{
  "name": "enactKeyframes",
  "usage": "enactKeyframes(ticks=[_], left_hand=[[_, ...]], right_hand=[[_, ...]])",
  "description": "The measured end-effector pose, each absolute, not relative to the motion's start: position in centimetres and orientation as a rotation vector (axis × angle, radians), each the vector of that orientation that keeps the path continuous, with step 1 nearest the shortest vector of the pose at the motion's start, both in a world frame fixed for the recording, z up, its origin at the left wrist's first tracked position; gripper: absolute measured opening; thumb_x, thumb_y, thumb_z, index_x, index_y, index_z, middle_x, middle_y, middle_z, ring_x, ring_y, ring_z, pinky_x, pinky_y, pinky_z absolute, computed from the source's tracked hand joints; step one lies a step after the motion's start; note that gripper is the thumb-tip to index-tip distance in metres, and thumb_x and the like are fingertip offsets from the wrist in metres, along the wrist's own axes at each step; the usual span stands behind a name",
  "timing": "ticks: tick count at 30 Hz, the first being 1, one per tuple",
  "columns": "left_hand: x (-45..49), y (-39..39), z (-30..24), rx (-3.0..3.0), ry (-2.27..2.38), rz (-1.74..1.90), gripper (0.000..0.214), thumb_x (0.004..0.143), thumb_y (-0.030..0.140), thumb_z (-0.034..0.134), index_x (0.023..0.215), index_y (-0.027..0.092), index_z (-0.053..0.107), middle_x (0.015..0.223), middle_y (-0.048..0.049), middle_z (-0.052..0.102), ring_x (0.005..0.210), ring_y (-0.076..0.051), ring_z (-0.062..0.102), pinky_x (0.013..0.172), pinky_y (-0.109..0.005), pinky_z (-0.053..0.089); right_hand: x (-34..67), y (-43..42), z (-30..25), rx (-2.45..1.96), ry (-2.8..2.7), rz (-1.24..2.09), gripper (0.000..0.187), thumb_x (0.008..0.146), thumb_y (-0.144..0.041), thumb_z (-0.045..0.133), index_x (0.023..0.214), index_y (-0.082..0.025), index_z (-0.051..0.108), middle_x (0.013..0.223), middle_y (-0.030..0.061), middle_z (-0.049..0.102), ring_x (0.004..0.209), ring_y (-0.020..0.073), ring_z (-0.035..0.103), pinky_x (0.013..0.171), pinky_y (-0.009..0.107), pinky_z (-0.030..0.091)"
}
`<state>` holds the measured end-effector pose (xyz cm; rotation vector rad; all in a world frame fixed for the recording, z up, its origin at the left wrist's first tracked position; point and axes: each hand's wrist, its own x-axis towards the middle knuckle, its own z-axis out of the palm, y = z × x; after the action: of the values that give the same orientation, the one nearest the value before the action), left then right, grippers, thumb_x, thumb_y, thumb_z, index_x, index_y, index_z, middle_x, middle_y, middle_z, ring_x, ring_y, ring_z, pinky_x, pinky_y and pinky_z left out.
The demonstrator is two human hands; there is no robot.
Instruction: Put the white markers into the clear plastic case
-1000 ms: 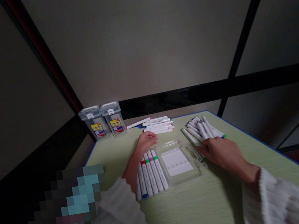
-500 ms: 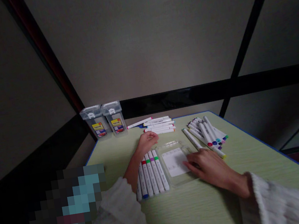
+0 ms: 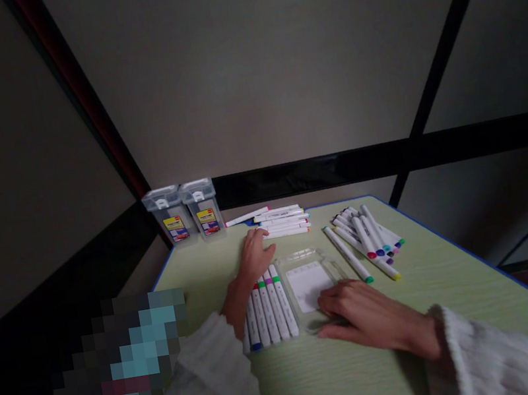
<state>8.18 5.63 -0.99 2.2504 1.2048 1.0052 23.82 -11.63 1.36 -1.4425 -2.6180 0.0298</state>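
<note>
My right hand [image 3: 368, 318] lies flat, fingers spread, on the near end of a clear plastic marker case [image 3: 310, 283] in the middle of the green table. Left of the case, a row of several white markers [image 3: 269, 310] with coloured bands lies side by side. My left hand [image 3: 256, 255] rests on the table just beyond that row, fingers stretched toward a stack of markers [image 3: 282, 221] at the far edge. It holds nothing. Both arms wear white knitted sleeves.
A loose pile of markers [image 3: 366, 241] lies right of the case. Two closed clear marker boxes [image 3: 189, 212] with yellow labels stand at the table's far left corner. The table's blue edge [image 3: 451, 241] runs along the right. Dark bars cross the wall behind.
My right hand moved left and nearer, from the marker pile onto the clear case. My left hand uncurled and stretched its fingers forward.
</note>
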Motion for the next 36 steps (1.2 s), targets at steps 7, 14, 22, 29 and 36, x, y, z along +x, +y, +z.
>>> enactKeyframes(ticks=[7,14,22,29,36], left_hand=[[8.1,4.6,-1.1,2.45,1.416,0.69,0.047,0.074,0.035,0.05,0.118,0.018,0.041,0.132,-0.0121,0.035,0.12,-0.026,0.031,0.099,-0.039,0.023],[8.3,4.2,-0.8,2.57,1.555,0.317,0.057,0.081,0.043,0.035,0.132,0.019,0.026,0.142,-0.0059,0.02,0.13,-0.026,0.015,0.103,-0.046,0.015],[8.3,4.1,-0.6,2.552,1.597,0.251,0.058,0.08,0.045,0.031,0.132,0.021,0.024,0.142,-0.0042,0.021,0.13,-0.027,0.013,0.101,-0.054,0.012],[8.2,4.3,-0.9,2.59,1.554,0.337,0.055,0.08,0.041,0.035,0.13,0.021,0.028,0.137,-0.0082,0.031,0.123,-0.024,0.029,0.1,-0.049,0.02],[8.1,4.5,-0.7,2.61,1.557,0.407,0.045,0.077,0.032,0.042,0.121,0.023,0.045,0.116,-0.0073,0.049,0.107,-0.021,0.046,0.094,-0.037,0.031]], right_hand=[[23.8,-11.5,1.2,-1.417,-2.632,0.126,0.031,0.085,-0.043,0.044,0.072,-0.016,0.052,0.069,0.004,0.059,0.063,0.016,0.054,0.055,0.027,0.029],[23.8,-11.4,0.9,-1.463,-2.652,0.14,0.032,0.085,-0.044,0.043,0.072,-0.017,0.051,0.071,0.0045,0.059,0.065,0.0171,0.054,0.055,0.028,0.027],[23.9,-11.4,0.8,-1.451,-2.648,0.159,0.033,0.085,-0.046,0.041,0.071,-0.017,0.049,0.07,0.0042,0.059,0.064,0.0162,0.053,0.055,0.028,0.026],[23.9,-11.3,0.7,-1.474,-2.64,0.16,0.034,0.085,-0.047,0.041,0.071,-0.017,0.049,0.07,0.0044,0.058,0.064,0.0166,0.053,0.055,0.028,0.027],[23.9,-11.3,0.9,-1.461,-2.626,0.192,0.033,0.085,-0.046,0.042,0.072,-0.017,0.05,0.071,0.0044,0.058,0.065,0.0165,0.052,0.056,0.027,0.028]])
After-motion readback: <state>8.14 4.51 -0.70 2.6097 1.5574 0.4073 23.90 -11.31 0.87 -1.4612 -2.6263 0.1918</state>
